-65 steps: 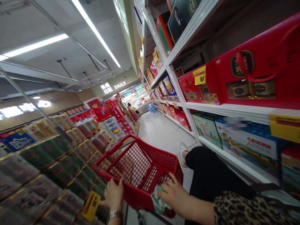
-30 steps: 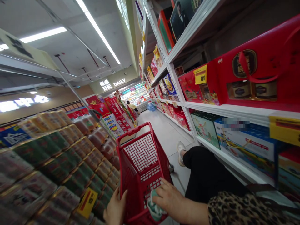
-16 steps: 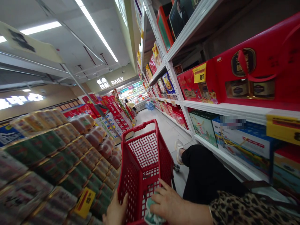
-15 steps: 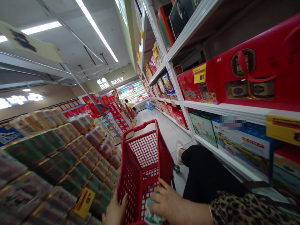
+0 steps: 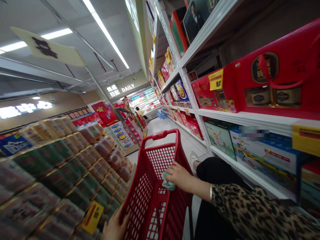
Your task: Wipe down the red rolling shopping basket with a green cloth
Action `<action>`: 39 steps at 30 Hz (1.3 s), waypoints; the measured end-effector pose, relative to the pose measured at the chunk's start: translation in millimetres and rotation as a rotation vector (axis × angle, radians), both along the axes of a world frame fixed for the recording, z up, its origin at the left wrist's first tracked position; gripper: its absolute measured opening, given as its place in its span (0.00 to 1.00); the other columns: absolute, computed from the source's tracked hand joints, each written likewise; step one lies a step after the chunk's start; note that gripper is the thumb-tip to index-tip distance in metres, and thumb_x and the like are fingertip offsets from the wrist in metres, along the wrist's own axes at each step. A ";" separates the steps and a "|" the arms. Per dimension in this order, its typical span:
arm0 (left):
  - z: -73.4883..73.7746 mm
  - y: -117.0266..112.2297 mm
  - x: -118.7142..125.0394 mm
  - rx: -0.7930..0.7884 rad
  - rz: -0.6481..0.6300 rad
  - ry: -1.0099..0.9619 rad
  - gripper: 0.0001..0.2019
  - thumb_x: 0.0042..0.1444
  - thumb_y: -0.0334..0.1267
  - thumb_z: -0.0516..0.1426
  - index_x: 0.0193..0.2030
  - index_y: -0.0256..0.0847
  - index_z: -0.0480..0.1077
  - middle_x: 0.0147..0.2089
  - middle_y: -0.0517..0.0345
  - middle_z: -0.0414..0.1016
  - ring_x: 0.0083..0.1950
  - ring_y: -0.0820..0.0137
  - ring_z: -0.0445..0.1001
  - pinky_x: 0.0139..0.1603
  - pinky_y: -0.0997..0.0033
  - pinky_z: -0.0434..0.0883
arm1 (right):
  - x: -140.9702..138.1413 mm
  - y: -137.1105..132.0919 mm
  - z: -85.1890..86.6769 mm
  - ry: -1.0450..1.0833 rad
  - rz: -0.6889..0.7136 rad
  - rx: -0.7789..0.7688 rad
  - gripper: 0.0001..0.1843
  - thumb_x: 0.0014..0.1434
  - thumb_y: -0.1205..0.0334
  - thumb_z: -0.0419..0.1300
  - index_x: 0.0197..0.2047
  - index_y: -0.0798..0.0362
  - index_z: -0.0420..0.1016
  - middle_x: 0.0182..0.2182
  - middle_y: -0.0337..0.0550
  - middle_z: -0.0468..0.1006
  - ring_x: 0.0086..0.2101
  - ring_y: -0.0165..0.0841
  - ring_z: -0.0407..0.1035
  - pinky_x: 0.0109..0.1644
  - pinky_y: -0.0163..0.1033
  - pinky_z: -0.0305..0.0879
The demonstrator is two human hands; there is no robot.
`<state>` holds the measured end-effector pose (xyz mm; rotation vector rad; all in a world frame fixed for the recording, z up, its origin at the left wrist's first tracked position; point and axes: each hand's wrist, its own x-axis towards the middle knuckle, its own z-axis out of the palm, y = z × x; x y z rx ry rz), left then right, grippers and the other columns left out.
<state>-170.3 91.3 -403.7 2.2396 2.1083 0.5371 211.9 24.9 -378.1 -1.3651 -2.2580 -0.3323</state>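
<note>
A red plastic shopping cart (image 5: 142, 186) with grid walls stands tilted in view at the lower middle. My left hand (image 5: 116, 225) is closed over its left side near the bottom edge of the picture. Inside the basket, my right hand (image 5: 180, 177) presses a crumpled green-and-white cloth (image 5: 168, 182) against the right wall, its fingers bent around the cloth. Part of the cloth is hidden beneath that hand.
White shelving (image 5: 203, 113) with red gift boxes (image 5: 270, 70) runs along the right. Stacked packs of canned goods (image 5: 52, 176) line the left. A tiled aisle (image 5: 160, 125) leads to a lit fridge case (image 5: 145, 101), with a person near it.
My right hand has moved forward with the cloth, from the near end of the basket to the right wall. My left hand still holds the left side; the view has shifted slightly.
</note>
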 end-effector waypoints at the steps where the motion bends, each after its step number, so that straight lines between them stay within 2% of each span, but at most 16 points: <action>1: 0.2 2.0 -4.0 0.006 -0.023 -0.008 0.26 0.55 0.46 0.52 0.59 0.45 0.75 0.61 0.50 0.77 0.63 0.52 0.74 0.70 0.44 0.61 | 7.6 4.4 3.4 -0.003 -0.018 0.010 0.08 0.69 0.64 0.57 0.47 0.48 0.78 0.46 0.42 0.79 0.48 0.36 0.69 0.68 0.54 0.51; 5: 1.0 10.8 -17.4 0.068 -0.113 -0.072 0.26 0.49 0.51 0.54 0.53 0.48 0.79 0.56 0.54 0.81 0.58 0.54 0.77 0.65 0.56 0.69 | 38.7 21.1 17.5 -0.008 -0.103 0.044 0.08 0.69 0.65 0.56 0.45 0.49 0.78 0.47 0.43 0.78 0.50 0.37 0.69 0.68 0.55 0.50; 8: 1.1 17.6 -24.9 0.097 -0.148 -0.085 0.26 0.47 0.53 0.53 0.49 0.49 0.80 0.54 0.54 0.82 0.57 0.54 0.78 0.65 0.59 0.70 | 62.6 32.5 30.2 -0.022 -0.147 0.075 0.09 0.70 0.65 0.56 0.45 0.49 0.78 0.47 0.43 0.78 0.52 0.38 0.67 0.69 0.55 0.47; 11: 2.1 22.7 -31.4 0.080 -0.104 -0.052 0.25 0.50 0.53 0.52 0.48 0.47 0.80 0.55 0.53 0.81 0.58 0.54 0.77 0.64 0.59 0.70 | 82.8 42.2 43.4 0.018 -0.184 0.087 0.10 0.69 0.68 0.55 0.44 0.49 0.78 0.45 0.42 0.78 0.50 0.37 0.68 0.69 0.56 0.44; 14: 6.6 25.6 -34.6 0.027 0.001 0.010 0.26 0.53 0.52 0.51 0.52 0.44 0.79 0.57 0.49 0.80 0.61 0.52 0.75 0.67 0.54 0.68 | 93.9 47.1 52.0 0.051 -0.201 0.081 0.12 0.69 0.70 0.53 0.42 0.50 0.78 0.40 0.41 0.78 0.46 0.36 0.69 0.69 0.55 0.44; 17: 15.5 25.6 -28.6 -0.020 0.090 0.050 0.27 0.56 0.50 0.51 0.58 0.41 0.75 0.62 0.45 0.76 0.67 0.48 0.69 0.72 0.39 0.56 | 92.7 43.8 52.2 0.047 -0.188 0.074 0.12 0.68 0.70 0.54 0.41 0.51 0.79 0.38 0.41 0.78 0.43 0.35 0.70 0.68 0.54 0.45; 19: 22.6 22.2 -15.8 0.000 0.144 0.009 0.27 0.55 0.49 0.53 0.59 0.41 0.74 0.64 0.44 0.74 0.69 0.44 0.66 0.72 0.31 0.49 | 85.6 37.8 47.5 0.040 -0.153 0.071 0.12 0.68 0.69 0.54 0.40 0.51 0.79 0.37 0.41 0.78 0.43 0.35 0.70 0.68 0.53 0.47; 21: 28.5 13.5 5.6 0.034 0.189 -0.130 0.29 0.54 0.50 0.55 0.61 0.40 0.72 0.61 0.42 0.76 0.67 0.43 0.68 0.70 0.32 0.56 | 74.6 30.1 39.6 0.042 -0.114 0.080 0.11 0.67 0.69 0.56 0.39 0.52 0.79 0.37 0.43 0.78 0.42 0.35 0.69 0.66 0.51 0.50; 23: 31.0 -1.6 34.6 0.045 0.181 -0.368 0.32 0.55 0.52 0.55 0.63 0.37 0.70 0.56 0.42 0.80 0.62 0.47 0.73 0.65 0.44 0.68 | 60.6 21.6 29.0 0.066 -0.105 0.114 0.09 0.67 0.67 0.57 0.39 0.52 0.79 0.38 0.44 0.78 0.43 0.36 0.69 0.65 0.51 0.52; 25: 29.0 -21.1 67.6 0.079 0.056 -0.627 0.33 0.57 0.54 0.53 0.64 0.34 0.68 0.60 0.43 0.77 0.63 0.54 0.74 0.64 0.57 0.71 | 43.0 12.6 15.6 0.104 -0.117 0.159 0.08 0.68 0.66 0.57 0.40 0.51 0.78 0.40 0.44 0.78 0.46 0.37 0.67 0.65 0.51 0.52; 27: 23.3 -39.9 99.5 0.110 -0.039 -0.767 0.32 0.60 0.57 0.51 0.63 0.37 0.69 0.62 0.47 0.75 0.65 0.57 0.72 0.64 0.62 0.71 | 21.1 3.4 -0.3 0.152 -0.122 0.196 0.07 0.69 0.64 0.57 0.41 0.50 0.78 0.42 0.43 0.78 0.49 0.38 0.66 0.66 0.53 0.52; 29: 15.8 -52.7 125.2 0.120 -0.067 -0.828 0.32 0.63 0.58 0.48 0.63 0.38 0.69 0.63 0.47 0.75 0.66 0.58 0.71 0.65 0.63 0.70 | -4.9 -5.7 -17.7 0.203 -0.088 0.217 0.06 0.69 0.63 0.58 0.43 0.49 0.77 0.43 0.43 0.78 0.51 0.39 0.65 0.66 0.54 0.52; 31: 9.0 -58.1 141.3 0.103 -0.041 -0.862 0.33 0.64 0.58 0.44 0.63 0.35 0.69 0.64 0.44 0.74 0.66 0.59 0.71 0.65 0.64 0.70 | -33.2 -14.5 -34.6 0.249 -0.043 0.222 0.04 0.68 0.64 0.60 0.42 0.49 0.77 0.44 0.43 0.78 0.51 0.39 0.65 0.65 0.55 0.53; 34: 3.8 -58.7 146.4 0.096 0.049 -0.825 0.35 0.66 0.56 0.38 0.63 0.32 0.67 0.63 0.41 0.74 0.67 0.59 0.70 0.65 0.62 0.70 | -71.6 -27.2 -52.9 0.246 0.059 0.209 0.03 0.67 0.62 0.61 0.43 0.46 0.77 0.45 0.42 0.78 0.52 0.38 0.65 0.65 0.54 0.54; 37: 5.4 -60.8 137.9 0.143 0.102 -0.642 0.34 0.67 0.55 0.35 0.66 0.37 0.65 0.63 0.44 0.75 0.67 0.58 0.70 0.65 0.60 0.69 | -93.1 -35.7 -56.5 0.201 0.132 0.222 0.04 0.67 0.60 0.61 0.44 0.45 0.77 0.44 0.41 0.79 0.49 0.37 0.66 0.62 0.51 0.57; 39: 8.2 -63.9 131.4 0.160 0.105 -0.496 0.33 0.67 0.55 0.35 0.68 0.39 0.63 0.64 0.45 0.74 0.65 0.58 0.72 0.62 0.61 0.71 | -94.1 -35.4 -51.1 0.150 0.164 0.237 0.04 0.68 0.59 0.60 0.44 0.45 0.77 0.42 0.40 0.79 0.45 0.36 0.67 0.58 0.48 0.59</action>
